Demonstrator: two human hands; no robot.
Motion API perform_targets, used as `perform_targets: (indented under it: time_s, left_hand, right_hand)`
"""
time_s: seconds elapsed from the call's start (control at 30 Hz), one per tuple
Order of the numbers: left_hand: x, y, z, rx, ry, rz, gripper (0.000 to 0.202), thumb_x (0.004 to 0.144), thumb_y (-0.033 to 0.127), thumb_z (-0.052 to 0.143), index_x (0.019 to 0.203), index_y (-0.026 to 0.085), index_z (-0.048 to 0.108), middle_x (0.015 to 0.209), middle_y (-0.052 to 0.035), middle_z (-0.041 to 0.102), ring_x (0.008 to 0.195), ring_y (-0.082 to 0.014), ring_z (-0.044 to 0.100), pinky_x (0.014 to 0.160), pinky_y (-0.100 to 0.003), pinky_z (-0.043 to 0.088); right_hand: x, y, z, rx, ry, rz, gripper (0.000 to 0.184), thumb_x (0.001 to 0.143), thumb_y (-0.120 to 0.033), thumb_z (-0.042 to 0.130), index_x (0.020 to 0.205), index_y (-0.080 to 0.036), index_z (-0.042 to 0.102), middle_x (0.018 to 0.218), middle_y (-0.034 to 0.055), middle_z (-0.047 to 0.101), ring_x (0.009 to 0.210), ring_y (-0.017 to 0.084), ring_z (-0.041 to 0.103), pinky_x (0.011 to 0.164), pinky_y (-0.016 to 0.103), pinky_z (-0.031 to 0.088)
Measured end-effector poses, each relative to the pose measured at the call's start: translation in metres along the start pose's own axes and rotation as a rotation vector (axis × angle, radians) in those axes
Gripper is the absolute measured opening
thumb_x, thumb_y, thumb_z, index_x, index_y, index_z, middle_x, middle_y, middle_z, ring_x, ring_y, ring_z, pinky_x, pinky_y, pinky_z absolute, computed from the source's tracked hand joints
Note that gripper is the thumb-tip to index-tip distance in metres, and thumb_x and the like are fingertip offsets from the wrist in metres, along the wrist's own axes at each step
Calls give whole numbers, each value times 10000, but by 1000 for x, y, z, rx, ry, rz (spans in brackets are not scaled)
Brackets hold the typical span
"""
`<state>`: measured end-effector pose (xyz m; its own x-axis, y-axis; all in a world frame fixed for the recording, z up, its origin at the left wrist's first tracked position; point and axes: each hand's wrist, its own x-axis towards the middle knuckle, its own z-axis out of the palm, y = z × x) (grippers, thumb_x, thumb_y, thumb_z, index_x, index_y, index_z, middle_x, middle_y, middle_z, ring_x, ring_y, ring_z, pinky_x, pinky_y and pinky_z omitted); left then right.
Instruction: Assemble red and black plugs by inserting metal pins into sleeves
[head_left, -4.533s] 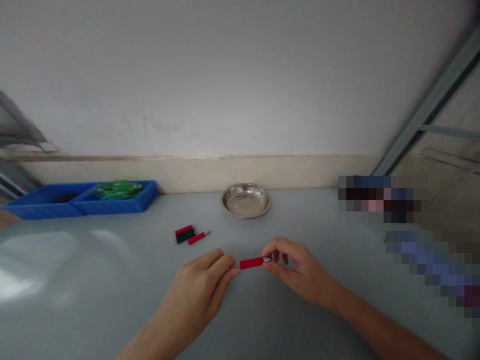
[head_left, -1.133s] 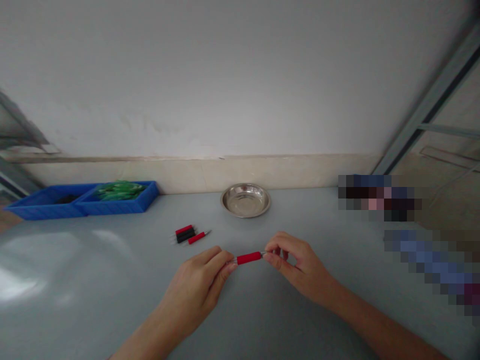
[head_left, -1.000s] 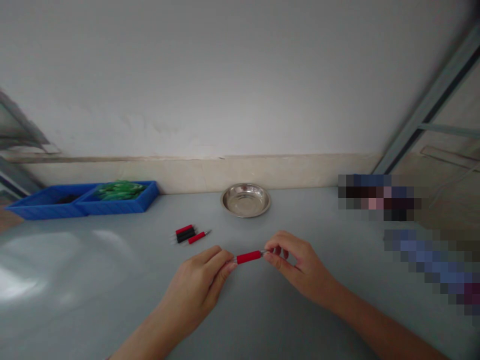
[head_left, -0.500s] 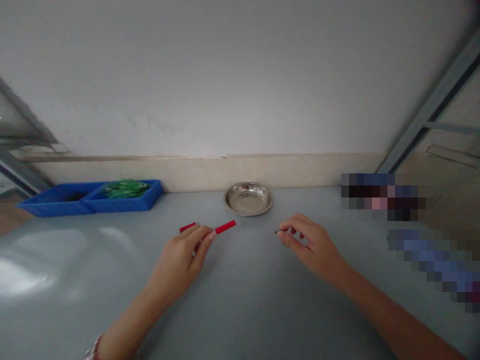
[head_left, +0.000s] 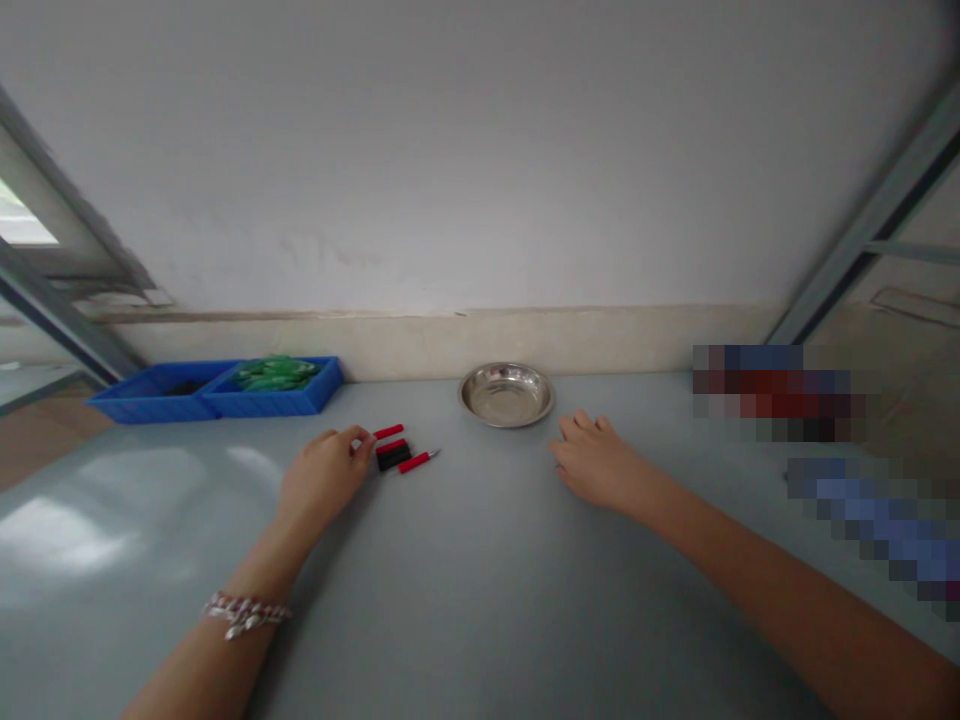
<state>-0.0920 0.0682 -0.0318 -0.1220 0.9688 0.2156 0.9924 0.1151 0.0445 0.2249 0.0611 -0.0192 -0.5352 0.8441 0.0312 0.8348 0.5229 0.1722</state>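
My left hand [head_left: 324, 478] reaches forward on the grey table [head_left: 480, 600], its fingertips pinched on one end of a red sleeve [head_left: 389, 432]. Just right of it lie a black sleeve [head_left: 394, 458] and a red-handled pin with a metal tip [head_left: 417, 462]. My right hand [head_left: 595, 462] rests knuckles-up near the right rim of a round steel dish [head_left: 507, 394]. Its fingers are curled under, and what they hold, if anything, is hidden.
Two blue trays [head_left: 217, 388] stand at the back left against the wall; one holds green parts [head_left: 274, 372], the other dark ones. A blurred-out area sits at the right edge. A slanted metal frame rises at either side.
The red sleeve and its metal pin came apart. My left hand carried the sleeve up-left to the pieces on the table. My right hand moved toward the dish. The view shifted left.
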Motion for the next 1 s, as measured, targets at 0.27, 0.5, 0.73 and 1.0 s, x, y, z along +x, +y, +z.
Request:
perform_targets:
  time_s: [0.27, 0.5, 0.73, 1.0]
  left_hand:
    - [5, -10, 11, -24, -39, 63, 363, 810, 351, 342, 1063, 221, 567, 841, -79, 554, 778, -228, 581, 744, -337, 433]
    - [9, -11, 16, -67, -26, 65, 333, 804, 315, 356, 1049, 237, 568, 770, -51, 534, 742, -213, 571, 753, -335, 426]
    - [14, -13, 18, -106, -24, 47, 332, 798, 321, 350, 990, 192, 587, 773, -47, 575, 722, -197, 572, 725, -302, 426]
    - [14, -13, 15, -126, -70, 32, 324, 793, 304, 354, 978, 211, 603, 787, -53, 607, 792, -211, 575, 732, -310, 433]
  right_hand:
    - [-9, -2, -4, 3, -5, 42, 111, 795, -209, 523, 855, -149, 595, 972, 125, 549, 990, 292, 460, 756, 395, 375]
    - [-28, -4, -6, 89, 71, 74, 136, 774, -279, 588, 869, -184, 562, 972, 80, 536, 954, 259, 468, 739, 372, 381]
    - [-34, 3, 7, 228, 173, 106, 89, 790, -261, 571, 854, -200, 556, 953, 56, 530, 917, 223, 475, 722, 343, 387]
    - [-39, -3, 4, 343, 165, 81, 88, 805, -244, 558, 873, -193, 581, 961, 65, 531, 932, 212, 464, 776, 340, 379]
